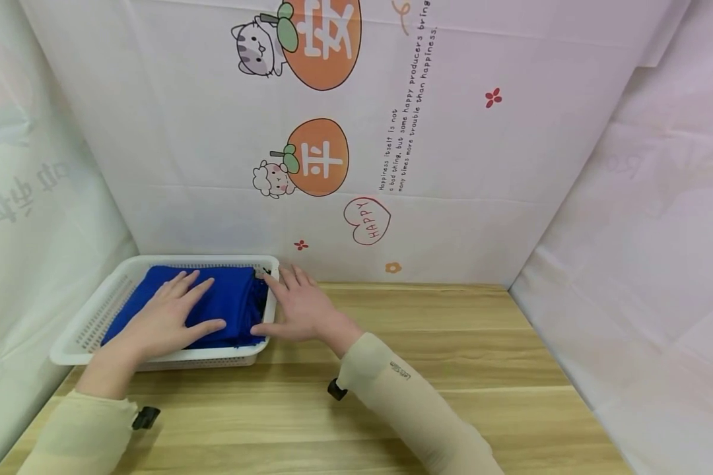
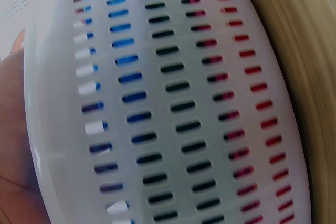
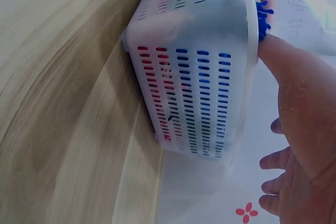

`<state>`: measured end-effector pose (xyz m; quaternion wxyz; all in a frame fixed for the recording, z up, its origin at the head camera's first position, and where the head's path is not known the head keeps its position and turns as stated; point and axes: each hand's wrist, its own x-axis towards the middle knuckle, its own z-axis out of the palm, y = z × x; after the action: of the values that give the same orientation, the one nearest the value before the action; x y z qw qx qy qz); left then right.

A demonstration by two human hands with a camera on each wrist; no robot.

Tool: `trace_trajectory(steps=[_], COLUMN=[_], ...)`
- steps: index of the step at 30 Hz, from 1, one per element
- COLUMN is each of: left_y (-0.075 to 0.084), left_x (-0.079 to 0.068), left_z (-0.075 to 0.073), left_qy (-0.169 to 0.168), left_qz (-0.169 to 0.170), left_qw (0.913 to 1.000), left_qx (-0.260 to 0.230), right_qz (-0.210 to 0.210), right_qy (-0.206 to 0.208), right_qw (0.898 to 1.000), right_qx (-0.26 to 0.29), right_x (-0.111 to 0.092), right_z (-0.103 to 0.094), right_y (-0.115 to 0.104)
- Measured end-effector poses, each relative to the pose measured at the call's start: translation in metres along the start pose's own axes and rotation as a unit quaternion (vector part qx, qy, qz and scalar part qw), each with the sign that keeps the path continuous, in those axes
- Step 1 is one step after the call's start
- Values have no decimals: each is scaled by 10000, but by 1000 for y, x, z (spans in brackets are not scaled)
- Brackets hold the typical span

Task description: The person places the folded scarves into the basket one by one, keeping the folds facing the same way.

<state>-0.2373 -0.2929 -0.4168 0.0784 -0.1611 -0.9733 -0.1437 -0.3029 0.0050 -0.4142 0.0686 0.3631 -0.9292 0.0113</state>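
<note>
A folded blue cloth with a fringed edge, perhaps a scarf (image 1: 226, 297), lies in a white plastic basket (image 1: 89, 323) at the left of the table. My left hand (image 1: 166, 316) rests on top of the cloth, its fingers spread. Over the basket's right rim is my right hand (image 1: 300, 307), fingers extended, the thumb near the fringe (image 3: 263, 17). Through the slots of the basket wall (image 3: 184, 103), blue, dark and red material shows in the right wrist view. The left wrist view is mostly filled by the basket's slotted side (image 2: 157, 103).
The wooden table (image 1: 440, 356) extends to the right of the basket. Behind it stands a white printed backdrop (image 1: 451, 198), with white sheets at both sides. A black strap piece (image 1: 146, 417) sits at the left wrist, another (image 1: 337, 389) at the right.
</note>
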Motion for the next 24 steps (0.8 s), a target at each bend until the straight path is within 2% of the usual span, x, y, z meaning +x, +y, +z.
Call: trace_trajectory(steps=[11, 24], left_y=[21, 51], left_x=[11, 23], left_z=[6, 15], left_qy=[16, 127], left_qz=[98, 222], left_qw=[9998, 9989], left_qx=[155, 390], right_qz=[133, 304], right_qy=[107, 214], right_qw=[9996, 9991], right_qx=[229, 212], right_x=[-19, -43], right_z=[6, 11], right_y=[25, 55])
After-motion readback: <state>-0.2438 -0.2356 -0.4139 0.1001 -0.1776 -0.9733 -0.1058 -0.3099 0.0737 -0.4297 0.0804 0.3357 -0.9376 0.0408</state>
